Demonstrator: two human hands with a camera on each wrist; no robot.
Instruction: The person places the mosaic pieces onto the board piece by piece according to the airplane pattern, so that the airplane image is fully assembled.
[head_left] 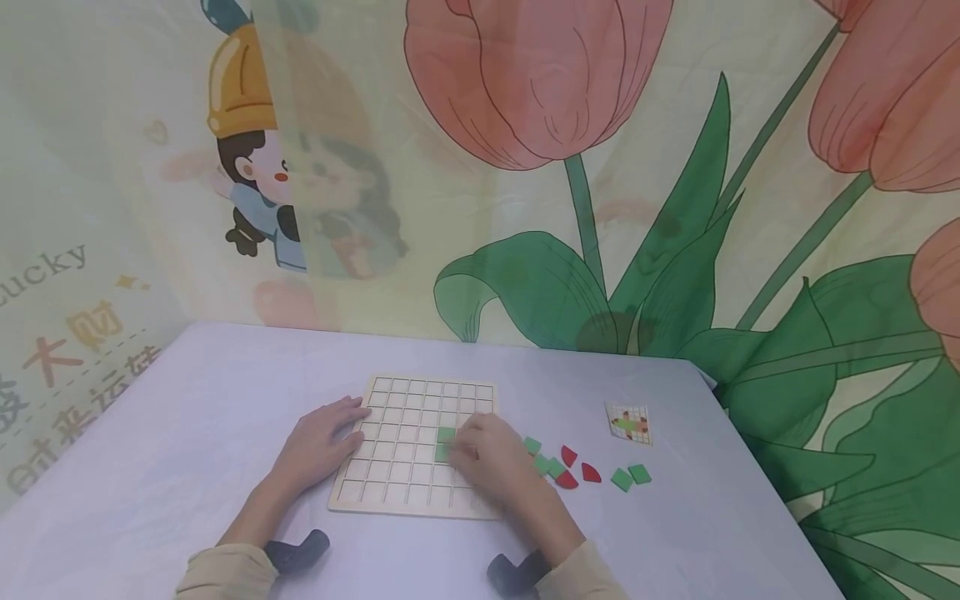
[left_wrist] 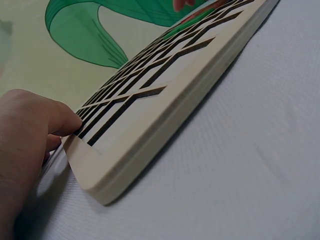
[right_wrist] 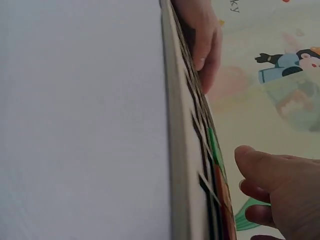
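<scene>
A pale wooden gridded board (head_left: pixel 405 509) lies on a white-clothed table (head_left: pixel 187 400), with green square tiles (head_left: pixel 446 434) toward its three o'clock. The left hand (head_left: pixel 321 443), fingers relaxed, touches its nine-o'clock edge. The right hand (head_left: pixel 492 458) has bent fingers beside the tiles; whether it pinches anything, I cannot tell. Past it, at three, lie red quarter-round pieces (head_left: pixel 591 473); at two from those, a small printed card (head_left: pixel 630 424).

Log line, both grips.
left grip: touches grid board | right grip: over board's right side, hold unclear | green squares: on board and table
</scene>
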